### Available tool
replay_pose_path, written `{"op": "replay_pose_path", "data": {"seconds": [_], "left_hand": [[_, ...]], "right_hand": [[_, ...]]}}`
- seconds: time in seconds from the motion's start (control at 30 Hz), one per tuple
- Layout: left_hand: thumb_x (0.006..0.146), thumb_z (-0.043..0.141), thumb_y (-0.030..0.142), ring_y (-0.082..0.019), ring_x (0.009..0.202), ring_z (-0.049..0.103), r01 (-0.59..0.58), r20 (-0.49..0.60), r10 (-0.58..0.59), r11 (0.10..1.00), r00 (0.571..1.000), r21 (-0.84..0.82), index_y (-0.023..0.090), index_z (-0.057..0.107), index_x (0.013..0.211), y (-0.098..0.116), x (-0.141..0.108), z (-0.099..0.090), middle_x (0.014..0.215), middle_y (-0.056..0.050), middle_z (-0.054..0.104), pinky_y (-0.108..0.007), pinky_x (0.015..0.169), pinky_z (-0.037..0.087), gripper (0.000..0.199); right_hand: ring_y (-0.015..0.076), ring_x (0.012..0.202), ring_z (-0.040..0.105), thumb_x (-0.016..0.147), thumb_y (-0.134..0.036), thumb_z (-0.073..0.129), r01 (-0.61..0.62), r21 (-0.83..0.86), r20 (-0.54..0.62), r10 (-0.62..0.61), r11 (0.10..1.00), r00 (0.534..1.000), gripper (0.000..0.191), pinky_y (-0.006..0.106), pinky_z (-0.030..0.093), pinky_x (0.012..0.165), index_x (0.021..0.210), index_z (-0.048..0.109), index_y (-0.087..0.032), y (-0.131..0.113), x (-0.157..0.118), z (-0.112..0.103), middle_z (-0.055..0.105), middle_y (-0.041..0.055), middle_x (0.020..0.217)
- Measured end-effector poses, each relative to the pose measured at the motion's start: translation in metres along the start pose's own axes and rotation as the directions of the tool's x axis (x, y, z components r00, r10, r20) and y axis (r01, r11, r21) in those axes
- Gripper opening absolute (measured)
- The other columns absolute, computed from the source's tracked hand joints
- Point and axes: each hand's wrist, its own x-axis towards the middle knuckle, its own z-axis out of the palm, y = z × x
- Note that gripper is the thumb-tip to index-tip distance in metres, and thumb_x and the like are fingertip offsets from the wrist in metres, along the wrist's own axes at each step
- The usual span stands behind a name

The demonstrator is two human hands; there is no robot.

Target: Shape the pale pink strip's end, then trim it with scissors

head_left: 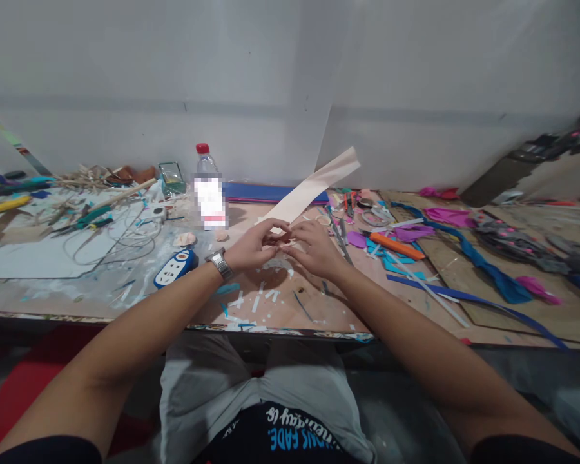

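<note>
Strip [314, 187], pale and broad, slanting from the dial's centre toward one o'clock; its lower end is hidden, so a grip on it cannot be confirmed. Left hand [256, 246], with a metal watch [219, 263] at the wrist, and right hand [315, 248] meet at the centre, both half-curled, fingertips drawn together; whether they pinch anything cannot be told. About them on the worktable [336, 309]: red-capped bottle [210, 190], ten o'clock; blue-and-white socket block [174, 269], near nine; orange tool [397, 246], three; small scraps [257, 299], seven.
</note>
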Motion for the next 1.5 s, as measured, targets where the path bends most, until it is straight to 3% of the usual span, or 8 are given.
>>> {"op": "replay_pose_path", "data": {"seconds": [0.2, 0.37, 0.57, 0.77, 1.03, 1.2, 1.37, 1.5], "left_hand": [[0.081, 0.067, 0.016, -0.014, 0.092, 0.062, 0.019, -0.112, -0.007, 0.994, 0.994, 0.107, 0.019, 0.053, 0.115, 0.0030, 0.0005, -0.0021, 0.106, -0.007, 0.060, -0.028, 0.083, 0.054, 0.037], [0.083, 0.069, 0.020, -0.014, 0.092, 0.061, 0.023, -0.090, -0.018, 0.998, 0.996, 0.053, 0.020, 0.051, 0.118, 0.0035, 0.0000, -0.0014, 0.099, -0.004, 0.060, -0.027, 0.082, 0.053, 0.040], [0.086, 0.070, 0.028, -0.015, 0.093, 0.063, 0.058, -0.084, -0.060, 0.998, 0.995, -0.025, 0.021, 0.048, 0.121, 0.0029, -0.0005, -0.0031, 0.100, -0.006, 0.062, -0.026, 0.078, 0.053, 0.041], [0.088, 0.071, 0.034, -0.018, 0.103, 0.065, 0.025, -0.088, -0.026, 0.999, 0.996, -0.022, 0.020, 0.051, 0.121, -0.0004, 0.0002, -0.0070, 0.107, -0.010, 0.065, -0.029, 0.085, 0.054, 0.041], [0.087, 0.072, 0.037, -0.019, 0.103, 0.066, 0.015, -0.185, -0.016, 1.000, 0.983, -0.008, 0.016, 0.060, 0.114, -0.0001, 0.0010, -0.0044, 0.110, -0.012, 0.067, -0.032, 0.087, 0.055, 0.036], [0.084, 0.075, 0.041, -0.017, 0.095, 0.065, 0.042, -0.242, -0.033, 0.999, 0.970, 0.031, 0.015, 0.064, 0.106, -0.0009, 0.0023, -0.0023, 0.103, -0.009, 0.066, -0.031, 0.085, 0.055, 0.036], [0.083, 0.074, 0.047, -0.015, 0.082, 0.064, 0.104, -0.262, -0.088, 0.994, 0.961, 0.046, 0.014, 0.068, 0.093, -0.0004, 0.0035, -0.0024, 0.091, -0.006, 0.069, -0.028, 0.075, 0.054, 0.035], [0.083, 0.075, 0.047, -0.015, 0.079, 0.064, 0.134, -0.229, -0.124, 0.990, 0.965, 0.030, 0.013, 0.068, 0.093, -0.0007, 0.0034, -0.0035, 0.090, -0.007, 0.070, -0.027, 0.072, 0.053, 0.036]], "right_hand": [[0.0257, 0.101, 0.064, 0.091, -0.041, 0.068, -0.011, 0.033, -0.042, 0.013, 0.999, 0.999, 0.018, 0.045, 0.041, 0.096, 0.092, 0.071, -0.023, -0.0045, 0.0002, -0.0009, 0.075, 0.0062, 0.099], [0.0256, 0.097, 0.064, 0.090, -0.039, 0.069, -0.006, 0.021, -0.074, 0.008, 1.000, 0.997, 0.017, 0.044, 0.042, 0.091, 0.088, 0.069, -0.022, -0.0048, 0.0001, -0.0001, 0.075, 0.0059, 0.094], [0.0246, 0.093, 0.064, 0.091, -0.043, 0.068, -0.017, 0.021, -0.077, 0.018, 1.000, 0.997, 0.021, 0.042, 0.042, 0.089, 0.086, 0.068, -0.022, -0.0044, 0.0005, 0.0001, 0.073, 0.0058, 0.091], [0.0239, 0.094, 0.065, 0.092, -0.045, 0.067, -0.052, 0.043, -0.078, 0.055, 0.998, 0.995, 0.023, 0.040, 0.044, 0.088, 0.090, 0.066, -0.023, 0.0007, -0.0007, 0.0036, 0.073, 0.0055, 0.094], [0.0241, 0.095, 0.066, 0.095, -0.044, 0.061, -0.070, 0.087, -0.074, 0.076, 0.994, 0.994, 0.023, 0.042, 0.045, 0.090, 0.089, 0.069, -0.023, -0.0050, -0.0010, 0.0027, 0.075, 0.0059, 0.096], [0.0234, 0.091, 0.066, 0.094, -0.046, 0.063, -0.064, 0.122, -0.110, 0.078, 0.990, 0.991, 0.025, 0.040, 0.047, 0.087, 0.086, 0.069, -0.023, -0.0036, -0.0014, 0.0024, 0.074, 0.0059, 0.093], [0.0234, 0.088, 0.066, 0.092, -0.044, 0.064, -0.090, 0.118, -0.138, 0.106, 0.989, 0.985, 0.022, 0.039, 0.049, 0.083, 0.087, 0.068, -0.022, -0.0034, -0.0023, 0.0020, 0.073, 0.0061, 0.090], [0.0225, 0.089, 0.066, 0.090, -0.038, 0.067, -0.119, 0.176, -0.125, 0.142, 0.977, 0.982, 0.020, 0.037, 0.052, 0.081, 0.101, 0.069, -0.021, -0.0048, -0.0036, 0.0037, 0.073, 0.0061, 0.095]]}}
